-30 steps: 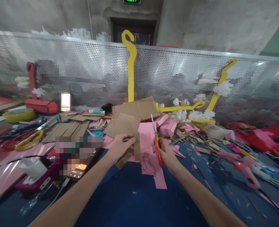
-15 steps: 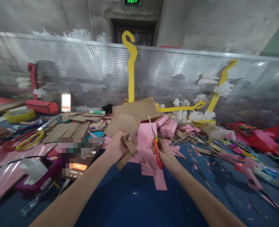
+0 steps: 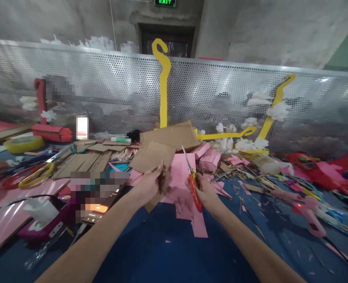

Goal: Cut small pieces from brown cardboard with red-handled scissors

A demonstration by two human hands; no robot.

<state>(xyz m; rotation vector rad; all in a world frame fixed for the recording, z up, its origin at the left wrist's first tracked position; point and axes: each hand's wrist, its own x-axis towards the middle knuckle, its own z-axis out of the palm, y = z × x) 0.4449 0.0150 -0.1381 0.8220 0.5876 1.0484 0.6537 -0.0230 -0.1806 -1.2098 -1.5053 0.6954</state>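
Centrally, the left hand (image 3: pixel 150 184) grips a small piece of cardboard (image 3: pixel 162 177) between its fingers, seen nearly edge-on and somewhat blurred. Just right of the frame's centre, the right hand (image 3: pixel 203 192) grasps the red-handled scissors (image 3: pixel 195 192), their blades pointing up and a little to the left. Between the two hands, pink paper (image 3: pixel 182 177) lies on the blue bench (image 3: pixel 168 255), its narrow end reaching down toward the lower middle of the picture. Beyond the left hand are larger cardboard sheets (image 3: pixel 153 157), and behind them a yellow hooked shape (image 3: pixel 163 94) stands upright in the upper middle. A pink glue gun (image 3: pixel 308 212) lies at the lower right. On the left side are a phone (image 3: pixel 103 208), partly blurred out, a purple power strip (image 3: pixel 44 228) and a roll of yellow tape (image 3: pixel 24 144).
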